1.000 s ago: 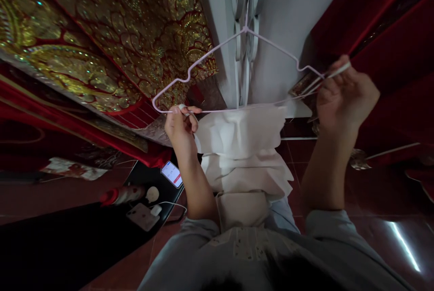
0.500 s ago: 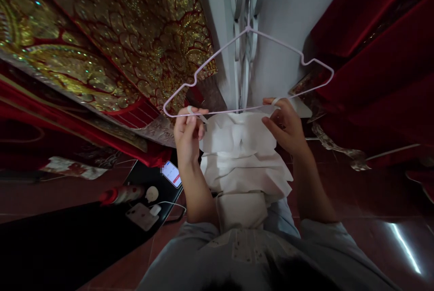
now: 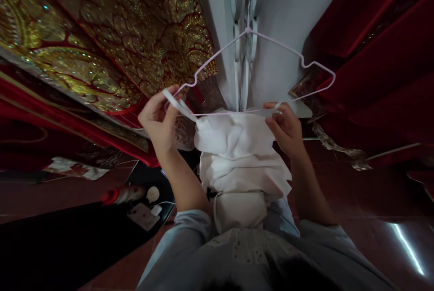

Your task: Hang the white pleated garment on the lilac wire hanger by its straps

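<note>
A pale pink wire hanger (image 3: 307, 63) hangs by its hook from a metal fitting on the white wall. A white layered garment (image 3: 242, 155) hangs below its bottom bar. My left hand (image 3: 158, 119) pinches the garment's left white strap (image 3: 179, 105) and pulls it out toward the hanger's left end. My right hand (image 3: 286, 128) is closed on the garment's right strap at the bottom bar.
Red and gold embroidered fabric (image 3: 111, 33) hangs at the left, dark red velvet cloth (image 3: 383, 56) at the right. On a black surface (image 3: 61, 241) at the lower left lie a white phone (image 3: 142, 216), a charger and a red-capped bottle (image 3: 118, 195). The floor is red-brown tile (image 3: 373, 227).
My right hand came in from the hanger's right end to the garment's right strap. My left hand has just moved left and up, drawing the left strap out.
</note>
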A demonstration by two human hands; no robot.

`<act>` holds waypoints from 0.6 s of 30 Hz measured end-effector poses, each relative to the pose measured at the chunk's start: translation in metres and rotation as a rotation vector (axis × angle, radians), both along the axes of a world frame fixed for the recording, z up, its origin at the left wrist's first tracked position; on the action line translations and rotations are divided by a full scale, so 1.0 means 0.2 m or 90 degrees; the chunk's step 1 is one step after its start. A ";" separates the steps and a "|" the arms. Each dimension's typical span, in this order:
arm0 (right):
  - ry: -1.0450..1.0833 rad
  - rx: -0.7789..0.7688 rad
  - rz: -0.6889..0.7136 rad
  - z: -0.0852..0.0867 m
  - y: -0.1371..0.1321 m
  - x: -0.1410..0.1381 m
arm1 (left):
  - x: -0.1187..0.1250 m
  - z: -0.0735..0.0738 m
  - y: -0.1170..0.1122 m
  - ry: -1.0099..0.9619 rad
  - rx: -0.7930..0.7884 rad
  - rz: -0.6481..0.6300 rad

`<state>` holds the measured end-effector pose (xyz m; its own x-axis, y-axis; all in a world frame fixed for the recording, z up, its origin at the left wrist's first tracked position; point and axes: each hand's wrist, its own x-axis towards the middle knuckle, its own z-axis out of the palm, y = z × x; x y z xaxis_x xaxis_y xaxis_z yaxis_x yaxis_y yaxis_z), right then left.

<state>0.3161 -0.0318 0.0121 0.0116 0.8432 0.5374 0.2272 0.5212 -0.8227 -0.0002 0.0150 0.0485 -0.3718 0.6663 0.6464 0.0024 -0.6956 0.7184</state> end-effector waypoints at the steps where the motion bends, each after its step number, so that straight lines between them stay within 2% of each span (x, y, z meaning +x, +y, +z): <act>1: 0.003 0.003 -0.004 0.00 0.00 0.00 | 0.01 0.05 0.01 0.062 -0.017 -0.034; 4: 0.017 0.002 -0.017 -0.02 -0.01 -0.01 | 0.02 0.16 0.03 0.191 -0.085 -0.095; 6: 0.022 -0.002 -0.019 -0.02 -0.01 -0.01 | 0.02 0.17 0.05 0.186 -0.100 -0.083; 8: 0.019 -0.006 -0.016 -0.02 -0.01 -0.02 | 0.04 0.11 0.06 0.104 -0.100 -0.050; 10: 0.012 -0.007 -0.012 -0.02 -0.02 -0.02 | 0.07 0.01 0.05 -0.050 -0.117 -0.032; 12: 0.002 -0.001 -0.012 -0.01 -0.03 -0.04 | 0.14 -0.10 0.02 -0.227 -0.157 -0.053; 14: 0.000 0.007 -0.008 0.00 -0.03 -0.04 | 0.22 -0.18 -0.02 -0.278 -0.189 -0.098; 16: 0.039 0.015 -0.026 0.01 -0.02 -0.02 | 0.28 -0.22 -0.05 -0.279 -0.189 -0.120; 18: 0.139 0.055 -0.116 0.01 0.01 0.04 | 0.31 -0.22 -0.05 -0.268 -0.173 -0.117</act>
